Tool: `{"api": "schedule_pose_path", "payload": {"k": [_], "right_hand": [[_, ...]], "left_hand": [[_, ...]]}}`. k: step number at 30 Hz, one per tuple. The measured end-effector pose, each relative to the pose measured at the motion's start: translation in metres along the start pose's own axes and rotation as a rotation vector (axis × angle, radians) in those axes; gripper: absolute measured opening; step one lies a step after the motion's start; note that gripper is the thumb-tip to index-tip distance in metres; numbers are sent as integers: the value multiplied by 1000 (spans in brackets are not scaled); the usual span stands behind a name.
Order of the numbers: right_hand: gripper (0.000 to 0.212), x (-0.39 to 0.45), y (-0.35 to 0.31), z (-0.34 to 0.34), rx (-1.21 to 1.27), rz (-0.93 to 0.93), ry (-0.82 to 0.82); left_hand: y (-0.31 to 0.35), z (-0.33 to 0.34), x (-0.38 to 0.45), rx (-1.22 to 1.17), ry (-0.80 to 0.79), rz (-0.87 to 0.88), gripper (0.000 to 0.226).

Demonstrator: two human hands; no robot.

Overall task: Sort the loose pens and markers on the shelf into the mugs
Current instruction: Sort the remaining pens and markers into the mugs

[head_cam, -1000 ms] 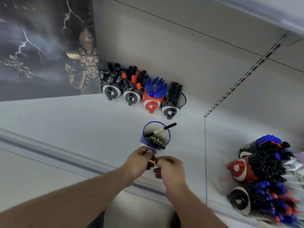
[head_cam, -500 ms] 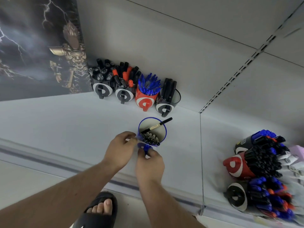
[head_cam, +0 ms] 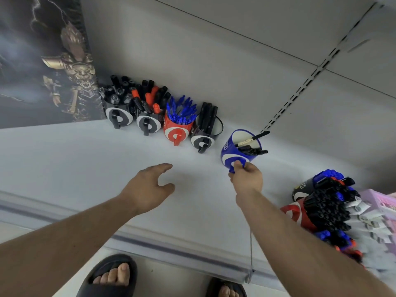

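The white flat shelf (head_cam: 64, 159) carried everything, and I place the rest by the row of four pen-filled mugs (head_cam: 162, 123) that stood against its back wall. Well to the right of that row, at the frame's edge, a heap of red, black and blue mugs bristling with black and blue markers (head_cam: 327, 209) lay tipped toward me.

Just right of the row's last black mug sat the glossy blue ceramic mug with a white oval on its side (head_cam: 237, 151), tilted so that its mouth leaned away to the right. My right hand (head_cam: 246, 179) had its grip closed on the handle, thumb and fingers pinching it from below. My left hand (head_cam: 150, 187) hovered in front of the row, fingers loosely spread, holding nothing.

Inside the blue mug a cluster of black markers (head_cam: 254, 150) poked past the rim, and one slim white pen with a black cap (head_cam: 252, 139) lay across the opening, its cap well outside.

The risk, as I judged it, was that tilt: held only by a pinch on the handle, the mug could have rolled further and spilled the markers. The slim pen looked likeliest to slide out first. Setting it down too close might also have knocked the neighbouring black mug.
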State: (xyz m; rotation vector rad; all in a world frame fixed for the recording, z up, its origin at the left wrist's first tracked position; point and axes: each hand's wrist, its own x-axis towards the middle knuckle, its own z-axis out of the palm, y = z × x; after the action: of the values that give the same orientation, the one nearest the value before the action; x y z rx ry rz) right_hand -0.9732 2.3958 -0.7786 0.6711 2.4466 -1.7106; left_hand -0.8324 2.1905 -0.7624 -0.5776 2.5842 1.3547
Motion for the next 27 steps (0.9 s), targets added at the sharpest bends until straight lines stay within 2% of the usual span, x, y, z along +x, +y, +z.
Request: {"api": "schedule_pose_path", "payload": {"k": [5,8,11,18,19,23,25,27], "right_hand": [[20,40,-5,17,-80,18,-10],[12,46,-6,23,-111,3,-36],[19,52,-7,31,-121,-21,-43],[15,62,-4,41,-179,-40,-109],[17,60,-6,38,-176,-29,-125],[51,28,-17,7,-125,28,-120],[48,0,-19,-18,-70,2,-99],[36,-32,-18,-46,-7,-26,-89]], "left_hand": [[2,1,0,94,-3,23,58],[4,2,2,128,-4,38,58],[8,4,3,151,-19,62,58],[21,0,-4,212,-71,134,55],[23,-1,-5,226,-87,145,55],[51,-15,-17,342,-166,225,51],[77,-20,-26,388,-225,247,47],[108,-20,-36,430,-286,270,43]]}}
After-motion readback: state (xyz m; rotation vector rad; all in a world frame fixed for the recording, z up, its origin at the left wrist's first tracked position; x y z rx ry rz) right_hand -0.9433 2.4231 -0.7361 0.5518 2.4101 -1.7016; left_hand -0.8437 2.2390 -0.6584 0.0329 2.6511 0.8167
